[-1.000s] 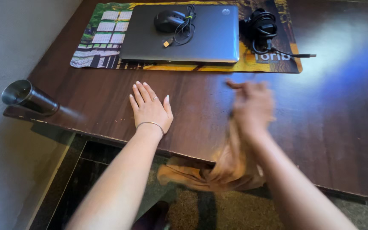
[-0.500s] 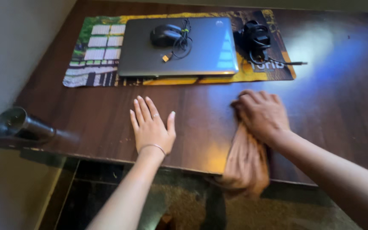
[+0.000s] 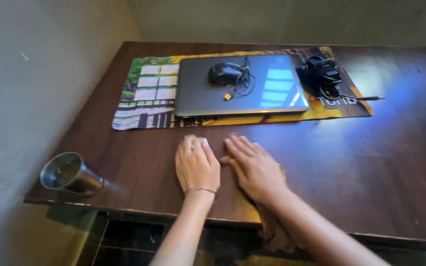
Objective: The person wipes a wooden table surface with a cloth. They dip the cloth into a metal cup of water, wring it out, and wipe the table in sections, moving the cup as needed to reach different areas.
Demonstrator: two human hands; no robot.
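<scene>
Centre frame: left hand (image 3: 196,166) flat on desk (image 3: 371,157), bracing; right hand (image 3: 254,169) spread, pressing brown cloth (image 3: 272,229) down w/ palm.

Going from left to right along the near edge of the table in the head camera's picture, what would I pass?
Steel cup → left hand, flat on the table → right hand, pressing a brown cloth that hangs over the table's edge.

Open tabletop (image 3: 385,148) at right; laptop (image 3: 240,88) blocks the upper centre, steel cup (image 3: 70,173) guards lower left.
</scene>
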